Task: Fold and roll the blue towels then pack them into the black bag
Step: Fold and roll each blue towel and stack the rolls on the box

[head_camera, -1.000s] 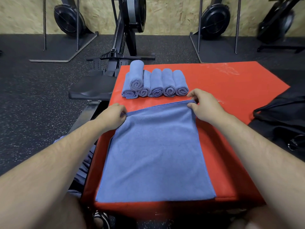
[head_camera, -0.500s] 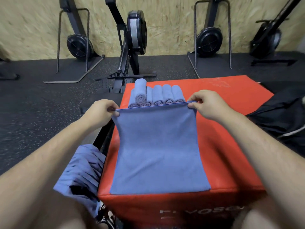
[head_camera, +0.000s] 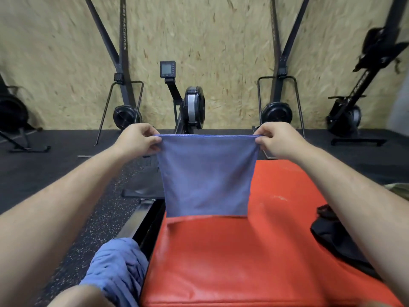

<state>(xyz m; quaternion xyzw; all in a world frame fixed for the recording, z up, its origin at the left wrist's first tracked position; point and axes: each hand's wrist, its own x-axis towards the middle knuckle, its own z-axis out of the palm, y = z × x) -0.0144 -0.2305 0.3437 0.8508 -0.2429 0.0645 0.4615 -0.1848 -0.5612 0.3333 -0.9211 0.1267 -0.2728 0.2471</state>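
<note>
A blue towel [head_camera: 205, 176] hangs in the air above the red box [head_camera: 254, 258], stretched flat between my hands. My left hand [head_camera: 138, 139] pinches its top left corner and my right hand [head_camera: 275, 139] pinches its top right corner. The towel's lower edge hangs just over the box top. It hides the rolled towels behind it. The black bag [head_camera: 338, 240] lies at the right edge of the box, partly behind my right forearm. A heap of loose blue towels [head_camera: 117, 269] sits low at the left of the box.
Rowing machines [head_camera: 192, 107] stand along the chipboard wall behind the box, one with its rail [head_camera: 137, 220] running along the box's left side. Dark rubber floor surrounds the box.
Both hands have lifted the towel's far edge up off the box, so the towel now hangs instead of lying flat. The camera has tilted up, and the rolled towels are hidden.
</note>
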